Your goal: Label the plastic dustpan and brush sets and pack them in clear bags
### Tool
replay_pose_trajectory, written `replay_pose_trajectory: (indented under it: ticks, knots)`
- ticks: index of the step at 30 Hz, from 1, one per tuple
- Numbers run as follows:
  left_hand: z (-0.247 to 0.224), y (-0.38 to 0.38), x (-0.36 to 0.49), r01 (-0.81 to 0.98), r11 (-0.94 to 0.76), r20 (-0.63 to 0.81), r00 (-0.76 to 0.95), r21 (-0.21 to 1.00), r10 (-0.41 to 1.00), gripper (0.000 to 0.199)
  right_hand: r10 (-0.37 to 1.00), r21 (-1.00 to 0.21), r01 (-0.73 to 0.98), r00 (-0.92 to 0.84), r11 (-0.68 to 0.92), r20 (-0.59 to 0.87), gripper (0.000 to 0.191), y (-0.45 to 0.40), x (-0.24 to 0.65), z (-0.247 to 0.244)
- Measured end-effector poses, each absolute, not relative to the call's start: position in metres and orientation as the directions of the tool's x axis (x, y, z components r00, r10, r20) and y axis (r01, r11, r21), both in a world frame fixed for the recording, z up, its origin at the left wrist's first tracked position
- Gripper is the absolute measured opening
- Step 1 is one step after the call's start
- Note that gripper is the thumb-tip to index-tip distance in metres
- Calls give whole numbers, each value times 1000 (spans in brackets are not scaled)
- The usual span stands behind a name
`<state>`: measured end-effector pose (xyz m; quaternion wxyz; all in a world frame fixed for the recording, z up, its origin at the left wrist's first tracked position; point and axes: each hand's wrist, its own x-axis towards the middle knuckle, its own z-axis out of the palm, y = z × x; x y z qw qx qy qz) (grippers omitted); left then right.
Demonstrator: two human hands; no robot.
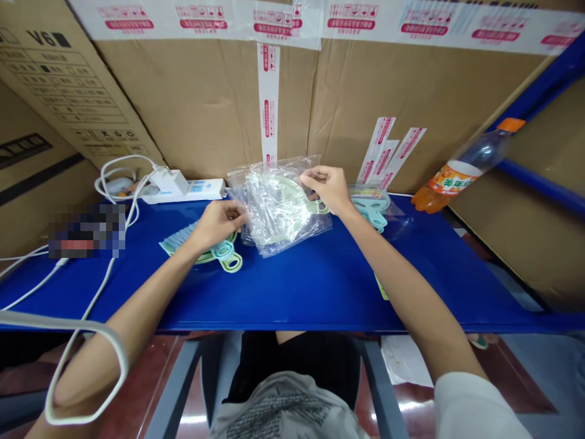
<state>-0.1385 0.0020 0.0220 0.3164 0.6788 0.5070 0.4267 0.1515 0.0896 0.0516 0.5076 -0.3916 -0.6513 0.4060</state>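
Clear plastic bags (286, 213) lie at the middle of the blue table, with a pale green round item with a handle showing through them. My left hand (220, 224) pinches the left edge of the bags, fingers closed. At their upper right edge, my right hand (326, 186) pinches the plastic between thumb and fingers. Blue and green handled items (228, 255) lie stacked beside and partly under my left hand and forearm. To the right of my right hand are light blue handled items (372, 210) in clear plastic.
Cardboard boxes (192, 91) wall the back. A power strip (196, 189) with a white plug and cables (107, 268) lies at left, near a blurred object (86, 231). An orange drink bottle (461, 174) leans at right. The table's front edge (283, 326) is near me.
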Motion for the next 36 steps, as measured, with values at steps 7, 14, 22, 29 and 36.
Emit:
replay_pose_trajectory:
  ticks: [7,14,22,29,36]
  knots:
    - [32,-4,-133,329,-253,274,-17,910,962,12,917,-929,33,-176,368,357,33,87,147,49]
    - [32,2,-138,64,-365,370,-181,929,911,16,921,-948,53,-263,313,289,27,79,154,66]
    - [24,9,-141,-62,-409,365,-350,910,863,20,854,-947,38,-444,319,270,33,73,155,73]
    - [27,7,-140,-92,-432,363,-406,897,839,21,833,-965,-133,-486,226,263,43,71,153,73]
    - [29,4,-137,-125,-473,396,-386,872,833,32,797,-969,-63,-557,239,233,37,71,152,68]
